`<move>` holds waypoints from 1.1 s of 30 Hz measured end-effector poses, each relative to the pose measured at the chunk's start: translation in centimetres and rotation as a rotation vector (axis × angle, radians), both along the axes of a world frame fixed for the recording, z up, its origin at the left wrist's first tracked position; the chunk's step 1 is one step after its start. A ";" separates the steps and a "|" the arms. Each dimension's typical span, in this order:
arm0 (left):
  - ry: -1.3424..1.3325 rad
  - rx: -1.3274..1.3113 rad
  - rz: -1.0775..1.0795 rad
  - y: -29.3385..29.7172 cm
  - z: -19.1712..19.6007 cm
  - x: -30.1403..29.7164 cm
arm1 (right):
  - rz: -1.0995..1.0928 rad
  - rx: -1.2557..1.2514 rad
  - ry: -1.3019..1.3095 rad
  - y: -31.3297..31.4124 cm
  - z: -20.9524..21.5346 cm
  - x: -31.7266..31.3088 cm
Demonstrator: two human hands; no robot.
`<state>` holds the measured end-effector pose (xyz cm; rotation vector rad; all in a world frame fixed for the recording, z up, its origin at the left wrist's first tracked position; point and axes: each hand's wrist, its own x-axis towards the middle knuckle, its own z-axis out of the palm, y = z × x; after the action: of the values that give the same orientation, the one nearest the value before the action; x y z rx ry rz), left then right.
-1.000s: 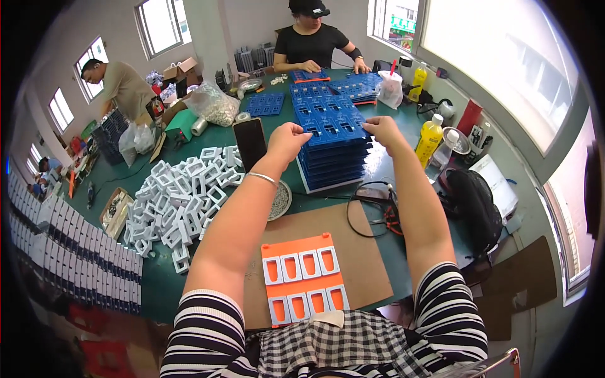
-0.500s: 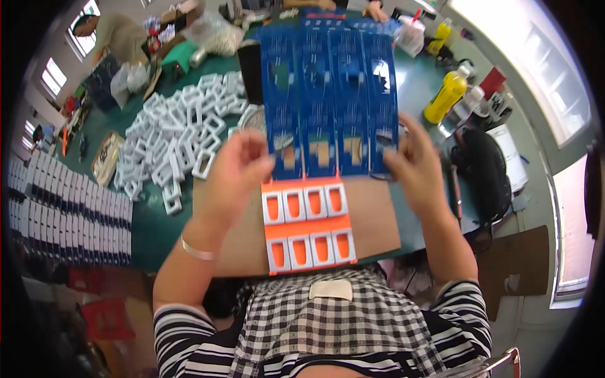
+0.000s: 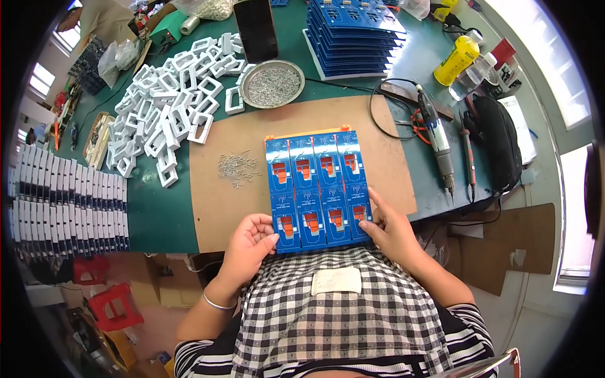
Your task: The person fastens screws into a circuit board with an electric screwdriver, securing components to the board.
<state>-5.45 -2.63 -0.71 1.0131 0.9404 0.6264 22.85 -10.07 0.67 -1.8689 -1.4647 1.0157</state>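
A blue circuit board panel (image 3: 318,188) with several cut-outs lies over an orange fixture (image 3: 306,133), whose far edge shows past it. Orange also shows through the openings; the white frames on the fixture are now mostly covered. My left hand (image 3: 251,247) grips the panel's near left corner between thumb and fingers. At the right edge, my right hand (image 3: 392,230) holds the panel with the thumb on top. Left of the panel, a scatter of small screws (image 3: 238,168) lies on the brown board (image 3: 220,214).
White plastic frames (image 3: 173,104) are heaped at the left, near a round metal dish (image 3: 273,84) of screws. Stacked blue panels (image 3: 353,38) stand at the back. An electric screwdriver (image 3: 436,138) and a soldering iron (image 3: 469,165) lie right. Finished-looking rows of white-and-blue units (image 3: 69,201) fill the far left.
The blue panel, held up beyond the orange fixture before, has come down toward me and now covers it. Both hands moved nearer with it, still gripping its edges.
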 end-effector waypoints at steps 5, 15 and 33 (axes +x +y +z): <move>0.025 -0.036 0.004 0.5 0.4 0.3 | 0.009 -0.073 -0.070 0.7 0.5 0.4; 0.296 0.172 0.041 0.8 1.2 -0.4 | 0.054 0.039 -0.236 0.6 0.2 1.5; 0.672 1.017 -0.339 1.8 1.0 0.2 | 0.275 0.179 -0.494 1.1 0.8 0.5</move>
<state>-5.21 -0.80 0.25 2.3404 0.9766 0.4632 23.30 -9.02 1.50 -1.9024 -2.0676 0.5246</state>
